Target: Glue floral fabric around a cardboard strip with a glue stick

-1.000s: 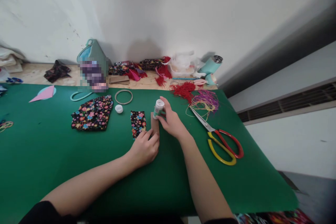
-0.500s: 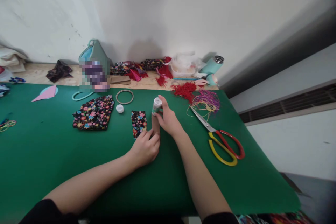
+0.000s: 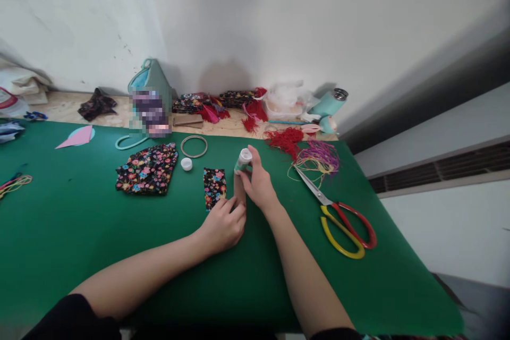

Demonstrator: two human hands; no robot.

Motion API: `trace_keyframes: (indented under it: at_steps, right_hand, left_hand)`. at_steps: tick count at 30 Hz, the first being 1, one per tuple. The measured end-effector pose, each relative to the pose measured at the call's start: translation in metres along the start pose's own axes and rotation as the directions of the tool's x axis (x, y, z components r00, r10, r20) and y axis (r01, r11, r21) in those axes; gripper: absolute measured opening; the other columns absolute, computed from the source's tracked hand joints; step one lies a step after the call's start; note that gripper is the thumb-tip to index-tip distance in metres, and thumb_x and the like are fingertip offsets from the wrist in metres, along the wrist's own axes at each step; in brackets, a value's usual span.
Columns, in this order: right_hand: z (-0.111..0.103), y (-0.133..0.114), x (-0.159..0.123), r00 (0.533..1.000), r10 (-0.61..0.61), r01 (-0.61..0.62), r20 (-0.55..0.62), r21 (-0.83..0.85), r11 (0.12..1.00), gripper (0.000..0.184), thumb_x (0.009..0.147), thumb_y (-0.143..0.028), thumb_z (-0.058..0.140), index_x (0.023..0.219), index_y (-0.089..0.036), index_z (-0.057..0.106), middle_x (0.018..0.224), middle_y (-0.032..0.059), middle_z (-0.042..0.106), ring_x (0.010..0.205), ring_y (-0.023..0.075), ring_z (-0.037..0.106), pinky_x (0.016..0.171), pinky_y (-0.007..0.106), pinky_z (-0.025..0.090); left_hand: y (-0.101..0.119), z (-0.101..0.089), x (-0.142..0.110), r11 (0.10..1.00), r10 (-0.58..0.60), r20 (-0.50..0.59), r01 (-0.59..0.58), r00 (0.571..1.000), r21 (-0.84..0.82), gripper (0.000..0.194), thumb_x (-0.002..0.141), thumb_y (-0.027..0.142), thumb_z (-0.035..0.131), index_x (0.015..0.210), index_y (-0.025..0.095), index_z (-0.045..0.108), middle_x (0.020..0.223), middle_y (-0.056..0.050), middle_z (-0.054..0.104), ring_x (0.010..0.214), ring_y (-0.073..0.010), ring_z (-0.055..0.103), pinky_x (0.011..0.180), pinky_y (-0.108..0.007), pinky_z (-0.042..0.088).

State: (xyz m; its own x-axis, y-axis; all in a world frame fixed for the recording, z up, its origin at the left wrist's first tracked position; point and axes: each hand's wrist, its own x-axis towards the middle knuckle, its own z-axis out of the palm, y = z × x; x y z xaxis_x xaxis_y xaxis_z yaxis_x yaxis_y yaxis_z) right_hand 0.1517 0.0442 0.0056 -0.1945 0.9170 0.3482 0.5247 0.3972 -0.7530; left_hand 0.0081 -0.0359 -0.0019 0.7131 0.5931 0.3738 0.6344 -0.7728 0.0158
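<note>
My right hand (image 3: 260,185) is closed round a glue stick (image 3: 243,160), white with a green label, its white end tilted up. The stick's lower end is over a narrow brown cardboard strip (image 3: 239,189); whether they touch I cannot tell. My left hand (image 3: 226,224) pinches the near end of that strip, fingers curled over it. Just left of the strip lies a small rectangle of black floral fabric (image 3: 214,183), with the left fingertips by its lower edge. A white cap (image 3: 186,164) rests on the green mat further left, beside a bigger folded floral cloth (image 3: 148,171).
Large scissors (image 3: 346,226) with red and yellow handles lie to the right, blades by purple and yellow threads (image 3: 319,158). A ring (image 3: 194,138) is behind the cap. Along the wall stand a pouch (image 3: 162,82), floral pieces, red tassels and a turquoise bottle (image 3: 329,103).
The whole scene has shifted slightly right in view as the camera turned. The glue stick leans a little more; both hands keep their holds.
</note>
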Motion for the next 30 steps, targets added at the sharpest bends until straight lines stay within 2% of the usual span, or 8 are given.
trace_keyframes:
  at_steps: [3,6,12,16,19,23,26,30]
  right_hand:
    - [0.001,-0.004,-0.002,0.998,-0.012,0.009,0.056,0.046,0.999,0.068,0.084,-0.016,0.048,0.143,-0.027,0.018,0.131,0.0101,0.051,0.109,0.0222,0.059,0.087,0.039,0.053]
    - [-0.007,-0.006,-0.009,0.993,0.014,-0.019,0.115,0.043,0.999,0.071,0.082,-0.016,0.051,0.143,-0.027,0.017,0.129,0.0099,0.053,0.104,0.0228,0.062,0.085,0.040,0.054]
    - [-0.006,-0.002,0.000,0.997,0.071,-0.071,0.005,-0.033,0.997,0.072,0.082,-0.016,0.049,0.144,-0.028,0.015,0.130,0.0104,0.053,0.103,0.0251,0.062,0.087,0.045,0.052]
    - [-0.004,-0.001,0.002,0.999,0.015,-0.015,0.045,0.001,1.000,0.069,0.083,-0.016,0.049,0.143,-0.028,0.017,0.135,0.0093,0.048,0.105,0.0229,0.061,0.088,0.041,0.052]
    - [-0.011,-0.001,-0.006,0.996,0.027,-0.028,0.084,0.007,1.000,0.072,0.082,-0.016,0.050,0.143,-0.028,0.015,0.132,0.0096,0.051,0.104,0.0236,0.062,0.086,0.041,0.053]
    - [-0.012,0.000,-0.006,0.997,0.061,-0.058,0.052,-0.046,0.997,0.073,0.082,-0.016,0.050,0.144,-0.027,0.014,0.128,0.0109,0.054,0.101,0.0248,0.063,0.085,0.044,0.053]
    - [-0.005,0.001,0.002,0.999,0.023,-0.022,0.028,-0.042,0.999,0.071,0.083,-0.016,0.049,0.144,-0.028,0.015,0.131,0.0104,0.051,0.105,0.0233,0.061,0.087,0.042,0.052]
    - [-0.006,0.001,-0.001,0.997,0.001,-0.002,0.077,0.009,1.000,0.071,0.083,-0.016,0.050,0.144,-0.029,0.014,0.132,0.0093,0.050,0.104,0.0222,0.061,0.086,0.040,0.053]
  left_hand:
    - [0.000,-0.001,0.001,1.000,-0.004,0.003,0.004,1.000,0.005,0.025,0.086,0.022,0.046,0.097,0.010,0.064,0.098,-0.013,0.063,0.100,-0.0279,0.057,0.081,-0.040,0.043]
    - [0.000,-0.001,0.000,1.000,-0.004,-0.003,0.004,1.000,0.005,0.024,0.085,0.022,0.047,0.095,0.010,0.065,0.098,-0.012,0.063,0.099,-0.0285,0.057,0.080,-0.040,0.043]
    - [0.000,0.001,-0.001,1.000,-0.005,-0.003,0.005,1.000,-0.012,0.026,0.085,0.021,0.049,0.103,0.008,0.063,0.100,-0.013,0.063,0.102,-0.0281,0.056,0.081,-0.040,0.042]
    - [0.000,0.002,-0.001,1.000,-0.007,-0.005,0.007,1.000,-0.012,0.026,0.085,0.021,0.049,0.103,0.008,0.063,0.100,-0.013,0.063,0.101,-0.0280,0.057,0.082,-0.041,0.042]
    - [0.000,0.001,-0.001,1.000,-0.006,-0.010,0.006,1.000,-0.004,0.027,0.085,0.022,0.048,0.102,0.008,0.063,0.100,-0.013,0.063,0.100,-0.0278,0.057,0.082,-0.041,0.043]
    - [0.001,0.001,0.000,1.000,-0.006,-0.020,0.006,1.000,0.007,0.028,0.085,0.021,0.048,0.103,0.007,0.063,0.100,-0.013,0.063,0.099,-0.0279,0.057,0.081,-0.040,0.043]
    - [0.001,0.001,0.000,1.000,-0.004,-0.018,0.004,1.000,0.015,0.027,0.085,0.021,0.047,0.102,0.008,0.064,0.100,-0.012,0.063,0.099,-0.0280,0.057,0.081,-0.040,0.043]
    - [0.000,0.002,-0.001,1.000,-0.001,-0.005,0.002,1.000,0.016,0.026,0.085,0.022,0.047,0.100,0.009,0.064,0.102,-0.012,0.063,0.100,-0.0280,0.057,0.082,-0.041,0.043]
